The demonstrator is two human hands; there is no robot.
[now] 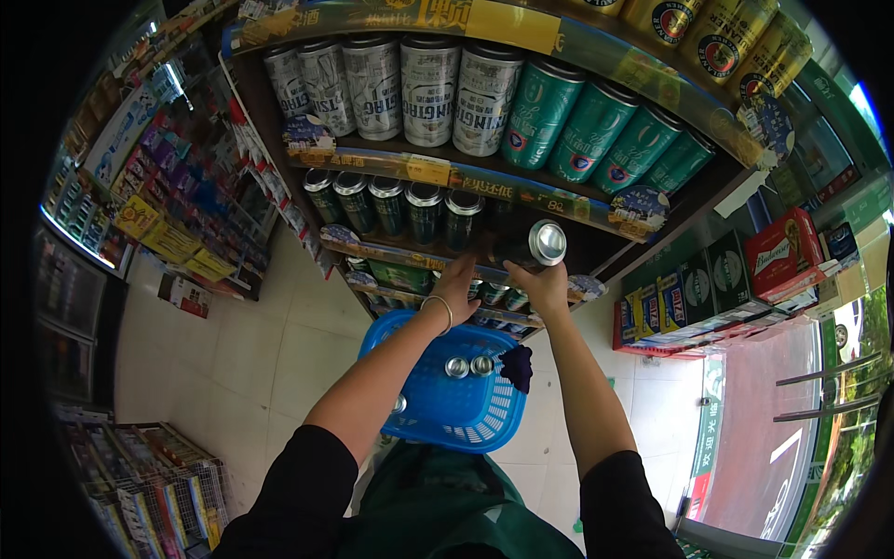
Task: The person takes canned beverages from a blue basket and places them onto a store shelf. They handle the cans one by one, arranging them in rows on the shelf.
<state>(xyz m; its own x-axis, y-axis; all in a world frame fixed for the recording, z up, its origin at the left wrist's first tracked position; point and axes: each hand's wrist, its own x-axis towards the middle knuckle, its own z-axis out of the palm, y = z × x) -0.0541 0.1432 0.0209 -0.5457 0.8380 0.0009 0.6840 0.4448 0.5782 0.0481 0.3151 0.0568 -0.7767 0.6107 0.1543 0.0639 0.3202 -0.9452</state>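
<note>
My right hand [541, 285] grips a dark can [520, 246] whose silver lid faces up toward me, in front of the second shelf down. My left hand [455, 288], with a bangle at the wrist, reaches to the front edge of that shelf; its fingertips are lost in shadow, so whether they touch anything cannot be told. A row of dark green cans [424, 213] with silver lids stands on the shelf, to the left of my hands. Below my arms is a blue plastic basket [433, 412] holding a few silver-topped cans [457, 367]. A dark cloth [516, 368] hangs over its right rim.
White Tsingtao cans [430, 94] and teal cans [543, 115] fill the shelf above, with gold Paulaner cans [723, 45] higher up. Boxed drinks [705, 279] are stacked at the right beside a glass door. Left stands a snack rack [181, 182]; a wire rack [154, 482] is lower left.
</note>
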